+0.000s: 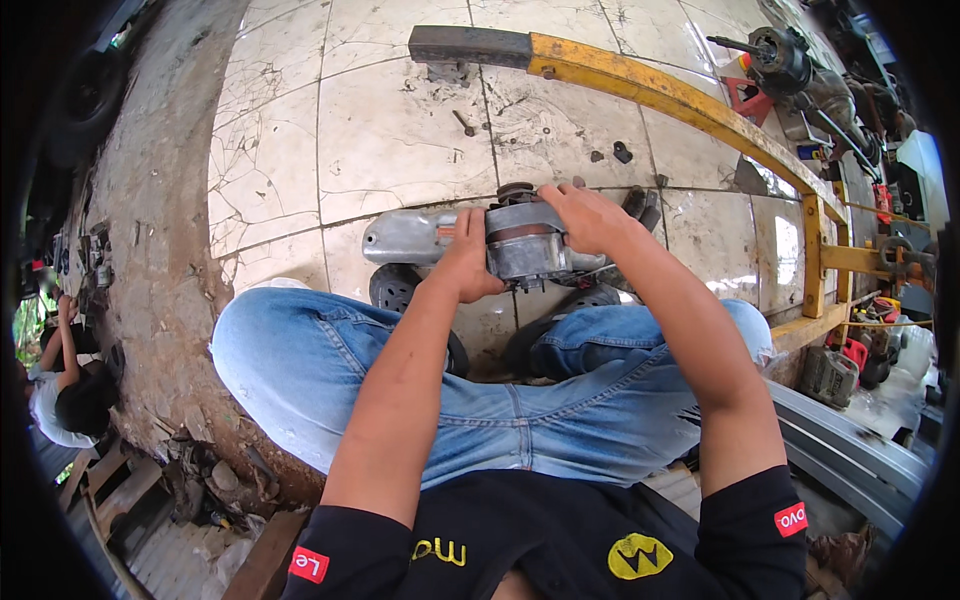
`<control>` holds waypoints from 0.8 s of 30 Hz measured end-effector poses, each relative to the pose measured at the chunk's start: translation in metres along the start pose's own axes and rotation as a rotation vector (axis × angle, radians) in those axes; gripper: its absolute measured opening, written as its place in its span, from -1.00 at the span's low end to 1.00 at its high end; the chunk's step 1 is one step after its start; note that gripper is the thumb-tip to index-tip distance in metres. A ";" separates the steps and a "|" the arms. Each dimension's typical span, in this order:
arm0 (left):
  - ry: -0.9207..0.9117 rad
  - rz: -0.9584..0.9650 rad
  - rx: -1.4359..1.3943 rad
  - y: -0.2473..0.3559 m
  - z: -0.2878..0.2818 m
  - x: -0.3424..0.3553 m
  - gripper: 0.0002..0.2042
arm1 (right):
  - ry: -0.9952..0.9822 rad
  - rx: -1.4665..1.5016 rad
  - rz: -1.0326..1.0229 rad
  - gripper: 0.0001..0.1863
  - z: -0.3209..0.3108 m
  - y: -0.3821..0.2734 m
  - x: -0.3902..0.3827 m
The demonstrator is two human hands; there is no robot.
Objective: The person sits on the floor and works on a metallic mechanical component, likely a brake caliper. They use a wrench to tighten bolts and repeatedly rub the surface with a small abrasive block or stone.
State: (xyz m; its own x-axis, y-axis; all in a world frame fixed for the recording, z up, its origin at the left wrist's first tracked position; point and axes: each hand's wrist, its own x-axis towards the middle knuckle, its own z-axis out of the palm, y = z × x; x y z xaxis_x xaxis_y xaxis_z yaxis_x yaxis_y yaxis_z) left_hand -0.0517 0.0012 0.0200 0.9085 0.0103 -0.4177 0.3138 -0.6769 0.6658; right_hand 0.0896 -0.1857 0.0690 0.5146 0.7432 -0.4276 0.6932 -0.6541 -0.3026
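While the grey casing (520, 259) sits over the tiles (385, 130) by 2 dark shoes (393, 289), left hand (464, 262) clasps its left side, right hand (590, 220) its upper right. Beyond: bolt (464, 124), yellow frame (655, 90).

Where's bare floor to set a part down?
Cracked tiles beyond the grey metal casing, left of the loose bolt, offer bare room. It's crowded past the yellow frame, among machine parts, and around the left hand and right hand.

Black short-sleeved shirt (500, 510) with red sleeve patches (309, 565), faded blue jeans (300, 370)
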 end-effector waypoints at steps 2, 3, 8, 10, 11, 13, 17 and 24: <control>-0.064 -0.021 -0.010 0.005 -0.005 0.004 0.26 | 0.002 -0.011 0.022 -0.46 0.003 0.001 -0.002; -0.087 -0.034 0.003 0.006 -0.006 0.006 0.28 | 0.004 -0.020 0.034 -0.47 0.003 0.000 -0.002; -0.146 -0.090 0.073 0.011 -0.002 0.014 0.33 | -0.031 -0.131 0.136 -0.50 0.005 -0.011 0.002; -0.146 -0.096 0.077 0.014 -0.002 0.014 0.32 | -0.065 -0.175 0.149 -0.51 0.005 -0.014 0.005; -0.145 -0.101 0.078 0.016 -0.001 0.014 0.31 | -0.082 -0.187 0.145 -0.51 0.002 -0.013 0.004; -0.140 -0.111 0.065 0.014 0.001 0.014 0.31 | -0.112 -0.220 0.149 -0.52 -0.003 -0.017 0.008; -0.137 -0.098 0.028 0.011 0.000 0.013 0.31 | -0.145 -0.267 0.168 -0.51 -0.006 -0.025 0.008; -0.107 -0.123 0.002 0.010 0.001 0.012 0.30 | -0.168 -0.297 0.188 -0.47 -0.006 -0.025 0.017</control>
State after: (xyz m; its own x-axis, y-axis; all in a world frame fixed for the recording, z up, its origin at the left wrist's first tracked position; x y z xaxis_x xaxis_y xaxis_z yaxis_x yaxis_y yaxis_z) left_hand -0.0373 -0.0062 0.0212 0.8288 0.0151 -0.5593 0.4202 -0.6768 0.6045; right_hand 0.0837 -0.1556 0.0744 0.5740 0.5645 -0.5931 0.7230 -0.6895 0.0435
